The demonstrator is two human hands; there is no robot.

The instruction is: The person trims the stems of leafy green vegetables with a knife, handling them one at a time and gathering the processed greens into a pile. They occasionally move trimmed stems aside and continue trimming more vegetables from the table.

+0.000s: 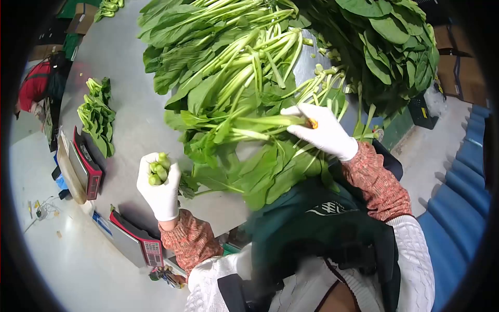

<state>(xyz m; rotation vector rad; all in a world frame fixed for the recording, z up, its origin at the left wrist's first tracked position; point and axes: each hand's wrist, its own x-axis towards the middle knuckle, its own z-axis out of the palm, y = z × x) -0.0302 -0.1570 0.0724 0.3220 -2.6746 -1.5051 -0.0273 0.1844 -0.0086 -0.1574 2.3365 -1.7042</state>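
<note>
My left hand (157, 196), in a white glove, is closed around a bunch of leafy greens, whose pale cut stem ends (158, 169) point up out of the fist. My right hand (328, 131), also gloved, pinches the stem end of a leafy green stalk (267, 120) over the pile. Something small and orange shows by its palm, too small to name. Under and beyond the right hand spreads a big pile of leafy greens (223, 67), stems mostly toward the right. Loose leaves (260, 169) lie against my dark apron (291, 218).
A metal table (130, 104) carries the greens. To the left lies a separate bunch (97, 117), near two red scales (92, 169) (136, 234). A taller heap of greens (395, 57) stands at the right. Another person in red (36, 86) is at far left; cardboard boxes (457, 73) stand far right.
</note>
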